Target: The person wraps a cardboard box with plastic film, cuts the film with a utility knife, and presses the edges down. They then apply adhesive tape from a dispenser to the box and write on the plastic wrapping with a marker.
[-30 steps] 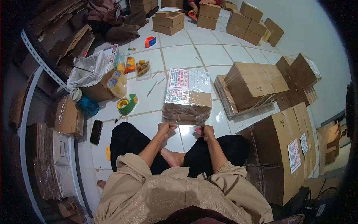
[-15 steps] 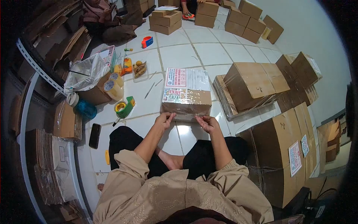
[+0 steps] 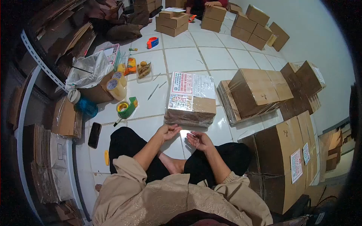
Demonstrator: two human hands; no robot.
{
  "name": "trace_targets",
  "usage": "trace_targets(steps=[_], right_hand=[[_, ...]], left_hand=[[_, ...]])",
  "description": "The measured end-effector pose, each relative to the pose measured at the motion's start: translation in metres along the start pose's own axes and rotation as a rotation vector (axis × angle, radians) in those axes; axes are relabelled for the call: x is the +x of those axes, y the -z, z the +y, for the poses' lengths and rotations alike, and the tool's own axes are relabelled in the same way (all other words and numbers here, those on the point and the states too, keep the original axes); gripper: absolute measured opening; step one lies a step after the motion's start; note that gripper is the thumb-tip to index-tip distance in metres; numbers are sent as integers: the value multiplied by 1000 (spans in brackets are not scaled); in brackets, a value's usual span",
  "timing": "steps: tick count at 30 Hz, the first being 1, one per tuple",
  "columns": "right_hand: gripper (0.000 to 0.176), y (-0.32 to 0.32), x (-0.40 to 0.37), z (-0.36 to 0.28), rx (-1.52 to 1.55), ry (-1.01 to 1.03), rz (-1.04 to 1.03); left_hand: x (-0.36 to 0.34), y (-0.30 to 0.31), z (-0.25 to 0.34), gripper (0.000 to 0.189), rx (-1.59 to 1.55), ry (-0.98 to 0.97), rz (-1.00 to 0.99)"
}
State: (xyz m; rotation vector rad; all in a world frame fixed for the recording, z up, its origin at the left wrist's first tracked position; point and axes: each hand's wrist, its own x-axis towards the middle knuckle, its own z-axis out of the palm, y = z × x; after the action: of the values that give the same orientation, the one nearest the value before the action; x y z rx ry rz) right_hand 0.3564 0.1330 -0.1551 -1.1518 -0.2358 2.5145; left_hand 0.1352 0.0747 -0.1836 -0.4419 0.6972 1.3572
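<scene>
A cardboard box (image 3: 204,104) wrapped in clear film, with red-and-white labels on top, rests on the white tiled floor in front of me. My left hand (image 3: 169,132) is close to the box's near bottom edge, palm turned up and fingers apart, holding nothing. Slightly lower and to the right, my right hand (image 3: 200,140) is clear of the box, its fingers spread and empty. Left of the box lie a green tape dispenser (image 3: 127,108) and a thin blade-like strip (image 3: 153,92).
Wrapped boxes (image 3: 260,87) and a large carton (image 3: 279,160) stand at the right. On the left are tape rolls (image 3: 115,89), a blue bottle (image 3: 86,107), a phone (image 3: 94,135) and a metal shelf (image 3: 28,124). Two people sit at the back near stacked boxes (image 3: 172,25).
My right hand has come away from the box, moving down and left. My left hand has shifted slightly down. The view has tilted a little.
</scene>
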Motion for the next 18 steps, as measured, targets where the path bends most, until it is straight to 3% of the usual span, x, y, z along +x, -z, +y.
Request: trace_targets(steps=[1, 3, 5, 7, 9, 11, 13, 15, 18], right_hand=[[23, 0, 7, -11, -5, -2, 2], [32, -2, 20, -49, 275, 40, 1], [37, -31, -3, -82, 371, 29, -21], [43, -38, -5, -99, 464, 15, -50], [50, -32, 6, -99, 505, 40, -31], [52, -31, 2, -98, 486, 100, -88], [57, -31, -5, -96, 502, 57, -173], [62, -42, -21, -92, 594, -10, -154], [55, -37, -29, -80, 138, 139, -278]], left_hand=[[8, -1, 4, 35, -6, 73, -59], [-14, -39, 20, 39, -139, 90, -92], [-39, -63, 28, 40, -25, 61, -102], [-56, -57, 39, 40, -50, 54, -158], [-68, -39, 62, 34, 178, -81, -233], [-78, -26, 96, 27, 955, -601, 227], [-82, -11, 125, 23, 1724, -1147, 879], [-68, 19, 155, 23, 1946, -1240, 1136], [-57, 63, 176, 24, 1993, -1220, 1226]])
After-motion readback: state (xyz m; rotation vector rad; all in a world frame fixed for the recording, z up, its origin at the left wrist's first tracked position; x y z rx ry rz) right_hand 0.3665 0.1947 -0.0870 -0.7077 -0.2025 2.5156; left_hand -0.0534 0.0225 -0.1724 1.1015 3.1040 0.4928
